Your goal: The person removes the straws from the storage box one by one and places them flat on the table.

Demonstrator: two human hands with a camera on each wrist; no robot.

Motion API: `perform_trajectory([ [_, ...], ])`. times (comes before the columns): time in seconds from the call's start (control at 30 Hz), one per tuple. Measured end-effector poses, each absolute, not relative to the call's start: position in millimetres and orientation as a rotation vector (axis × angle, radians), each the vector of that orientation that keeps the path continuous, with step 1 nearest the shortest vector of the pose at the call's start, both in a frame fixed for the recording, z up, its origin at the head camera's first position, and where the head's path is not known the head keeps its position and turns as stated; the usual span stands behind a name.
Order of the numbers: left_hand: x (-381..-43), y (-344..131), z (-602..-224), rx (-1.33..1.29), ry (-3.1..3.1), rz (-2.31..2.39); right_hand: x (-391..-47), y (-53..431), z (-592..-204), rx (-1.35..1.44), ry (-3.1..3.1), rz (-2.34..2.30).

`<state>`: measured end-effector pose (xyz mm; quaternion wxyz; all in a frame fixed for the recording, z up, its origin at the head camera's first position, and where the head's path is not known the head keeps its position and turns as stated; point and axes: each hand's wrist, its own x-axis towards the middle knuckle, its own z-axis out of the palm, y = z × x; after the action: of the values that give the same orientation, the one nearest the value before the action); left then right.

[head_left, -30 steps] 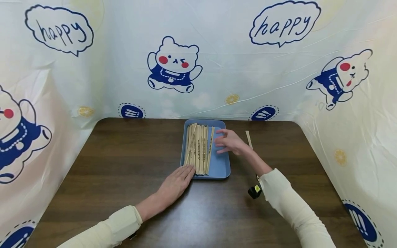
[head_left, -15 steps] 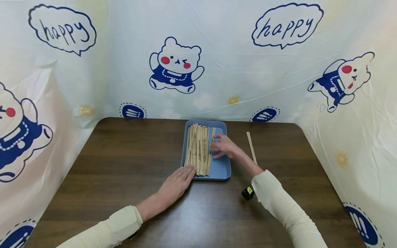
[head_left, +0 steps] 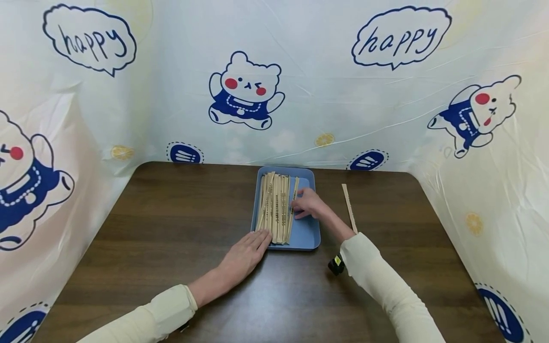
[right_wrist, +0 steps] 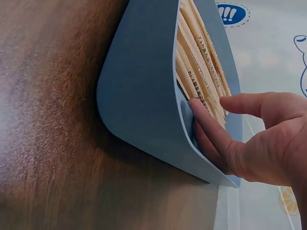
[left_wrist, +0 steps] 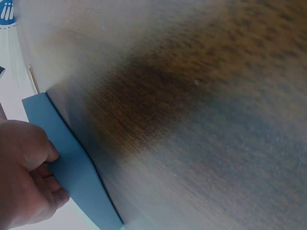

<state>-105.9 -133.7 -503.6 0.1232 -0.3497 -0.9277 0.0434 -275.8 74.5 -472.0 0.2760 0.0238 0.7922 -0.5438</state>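
Note:
In the head view, a blue tray [head_left: 308,233] holds several slim paper-wrapped sticks [head_left: 274,209] with dark print, bunched on its left side. One wrapped stick lies a little apart, to the right of the bunch. My left hand [head_left: 244,252] lies over the tray's near left corner; in the left wrist view its fingers grip the tray wall [left_wrist: 72,163]. My right hand [head_left: 310,205] reaches into the tray from the right, fingertips beside the separate stick. The right wrist view shows the thumb and forefinger apart, near the wrapped sticks [right_wrist: 199,62].
Another wrapped stick [head_left: 349,205] lies on the brown wooden table [head_left: 180,214], right of the tray and partly behind my right sleeve. A black device [head_left: 336,264] with a yellow label is at the right cuff. A printed curtain [head_left: 300,85] rises behind the table.
My right hand has moved left and slightly down to the separate stick, its fingers drawing closer together. The left hand stays at the tray corner.

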Motion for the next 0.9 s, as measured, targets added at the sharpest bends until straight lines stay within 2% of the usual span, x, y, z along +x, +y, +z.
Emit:
perform_trajectory([
  [0.53, -106.1, -133.6, -504.3, -1.019, -2.681, 0.109, -284.9, 70.4, -481.0, -0.079, 2.479, -1.133],
  [0.9, -106.2, -134.2, -504.6, -1.018, -2.705, 0.106, -284.7, 66.4, -480.4, -0.131, 2.514, -1.074],
])
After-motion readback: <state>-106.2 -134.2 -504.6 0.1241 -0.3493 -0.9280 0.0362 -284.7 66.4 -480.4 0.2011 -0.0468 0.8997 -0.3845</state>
